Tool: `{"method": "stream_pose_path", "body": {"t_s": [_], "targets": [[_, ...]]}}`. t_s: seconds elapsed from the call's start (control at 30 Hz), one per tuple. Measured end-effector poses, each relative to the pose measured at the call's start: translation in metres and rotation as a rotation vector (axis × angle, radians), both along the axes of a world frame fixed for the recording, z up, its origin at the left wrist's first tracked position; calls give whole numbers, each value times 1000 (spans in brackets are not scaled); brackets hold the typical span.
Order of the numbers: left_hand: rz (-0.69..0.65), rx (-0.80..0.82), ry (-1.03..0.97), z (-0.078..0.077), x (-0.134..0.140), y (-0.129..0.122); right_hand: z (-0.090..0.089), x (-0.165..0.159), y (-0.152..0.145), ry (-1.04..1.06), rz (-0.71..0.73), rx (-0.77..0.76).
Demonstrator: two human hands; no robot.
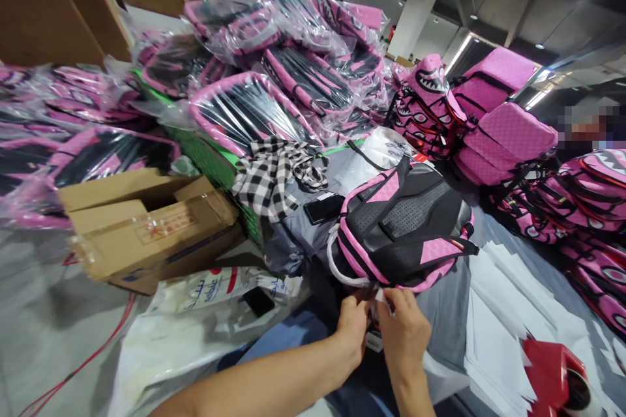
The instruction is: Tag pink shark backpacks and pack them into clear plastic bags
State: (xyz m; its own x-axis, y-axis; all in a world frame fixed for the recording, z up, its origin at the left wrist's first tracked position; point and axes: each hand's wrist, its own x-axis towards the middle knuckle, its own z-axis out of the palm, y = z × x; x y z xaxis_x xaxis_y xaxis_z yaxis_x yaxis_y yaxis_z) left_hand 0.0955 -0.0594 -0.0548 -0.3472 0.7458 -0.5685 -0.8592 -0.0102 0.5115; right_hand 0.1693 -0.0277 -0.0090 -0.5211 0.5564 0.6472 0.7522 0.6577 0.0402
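A pink and black backpack [405, 218] lies with its padded back panel up on the grey-covered surface. At its near edge my left hand [353, 326] and my right hand [405, 329] are close together, fingers pinched. A small pale piece [379, 297] shows between the fingertips, too small to name. Below it hangs a white tag [374, 342], partly hidden by my hands. A white tube-like loop [337, 267] curves along the backpack's left side. Beside the bag are a dark phone [323, 208] and a black-and-white checked cloth [268, 176].
Plastic-wrapped backpacks [254, 111] are piled at the back left. An open cardboard box [151, 234] and a white plastic sack [171, 332] lie left. Stacked pink backpacks [508, 137] stand right. White sheets [508, 319] and a red tape dispenser [552, 374] are at the near right.
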Motion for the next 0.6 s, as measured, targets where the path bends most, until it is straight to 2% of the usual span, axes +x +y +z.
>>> {"method": "stream_pose_path", "body": {"t_s": [0.1, 0.2, 0.4, 0.5, 0.6], "targets": [[-16, 41, 39, 0, -6, -2, -17, -4, -4, -63, -30, 23], [-37, 62, 67, 0, -10, -3, -29, 4, -8, -92, 25, 59], [-68, 119, 154, 2, -11, -8, -49, 16, -21, 42, 69, -28], [-41, 97, 204, 0, -10, -5, -53, 17, -24, 63, 65, -70], [-1, 49, 231, -3, -9, 2, -47, 19, -21, 65, 110, -72]]}}
